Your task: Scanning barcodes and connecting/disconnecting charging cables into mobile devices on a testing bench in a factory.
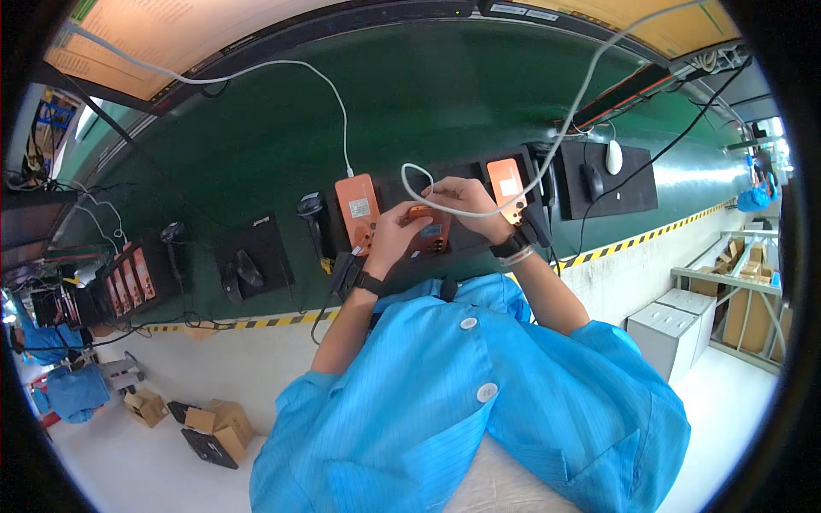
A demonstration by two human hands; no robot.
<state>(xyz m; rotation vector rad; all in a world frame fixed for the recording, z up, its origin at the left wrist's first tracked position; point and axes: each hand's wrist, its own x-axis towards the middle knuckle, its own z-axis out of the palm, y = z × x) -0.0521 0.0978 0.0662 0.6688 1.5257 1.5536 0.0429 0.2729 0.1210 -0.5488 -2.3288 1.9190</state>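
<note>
My left hand grips an orange phone by its left side, the thumb lying across its back. Over the phone's top end, my right hand pinches the end of a white cable. The cable loops over the back of that hand; the fingers hide whether its plug sits in the phone. To the left lies a second orange phone with a label on its back and a white cable in its top end. A third labelled orange phone rests right of my right hand.
A handheld scanner stands left of the phones. Farther left are a black mouse on a mat and a row of orange phones. At right, a white mouse lies on a black mat. Monitors line the green bench's back.
</note>
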